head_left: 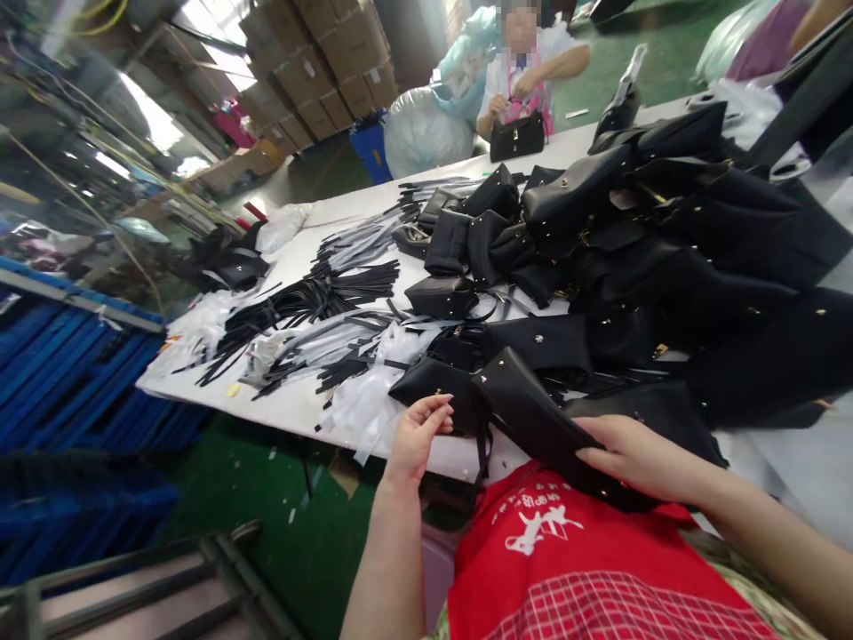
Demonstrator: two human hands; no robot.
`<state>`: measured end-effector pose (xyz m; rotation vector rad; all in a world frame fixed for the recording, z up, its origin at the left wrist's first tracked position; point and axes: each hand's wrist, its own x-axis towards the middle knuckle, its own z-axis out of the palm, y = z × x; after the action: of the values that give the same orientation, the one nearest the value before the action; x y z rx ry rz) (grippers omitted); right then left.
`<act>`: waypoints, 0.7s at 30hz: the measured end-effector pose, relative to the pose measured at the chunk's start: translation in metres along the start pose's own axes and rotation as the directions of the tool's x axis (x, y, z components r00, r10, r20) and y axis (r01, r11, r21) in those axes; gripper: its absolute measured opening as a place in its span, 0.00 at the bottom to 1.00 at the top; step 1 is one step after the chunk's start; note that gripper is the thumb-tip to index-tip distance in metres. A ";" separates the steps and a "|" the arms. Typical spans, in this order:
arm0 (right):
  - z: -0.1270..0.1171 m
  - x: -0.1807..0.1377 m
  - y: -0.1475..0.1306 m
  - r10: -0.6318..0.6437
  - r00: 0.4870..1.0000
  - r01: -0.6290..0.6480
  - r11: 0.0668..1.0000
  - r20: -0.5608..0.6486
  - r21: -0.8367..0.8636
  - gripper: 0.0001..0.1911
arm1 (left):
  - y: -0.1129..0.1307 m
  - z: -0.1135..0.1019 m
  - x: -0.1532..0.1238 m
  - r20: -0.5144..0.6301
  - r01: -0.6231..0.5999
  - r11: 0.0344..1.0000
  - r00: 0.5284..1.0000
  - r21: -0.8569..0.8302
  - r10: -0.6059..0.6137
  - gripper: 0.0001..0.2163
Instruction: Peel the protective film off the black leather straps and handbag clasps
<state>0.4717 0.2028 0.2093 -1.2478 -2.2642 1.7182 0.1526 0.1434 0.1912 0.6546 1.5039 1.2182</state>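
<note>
The black oblong leather-like bag (533, 411) slants over the near edge of the white counter (286, 258), its lower end clamped in the right hand (623, 452). Along that edge, the left hand (417, 434) curls its fingers; whether they pinch anything, I cannot tell.

Apron (586, 553) is red, bears a white printed figure (528, 533), white characters (550, 500) above; red-and-white checked panel (619, 609) below. Patterned greenish-and-pale garment (766, 597) shows beside it. Hands (414, 436) and forearms (387, 556) are bare.
</note>
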 end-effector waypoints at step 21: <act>0.007 0.006 -0.017 -0.050 0.995 0.056 0.996 0.083 -0.063 0.19 | -0.020 0.020 0.030 -0.025 -0.137 0.859 0.985 0.493 0.171 0.11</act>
<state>0.4544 0.1998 0.2180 -1.1378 -2.3943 1.7210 0.1655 0.1700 0.1623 1.0982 1.8699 0.9794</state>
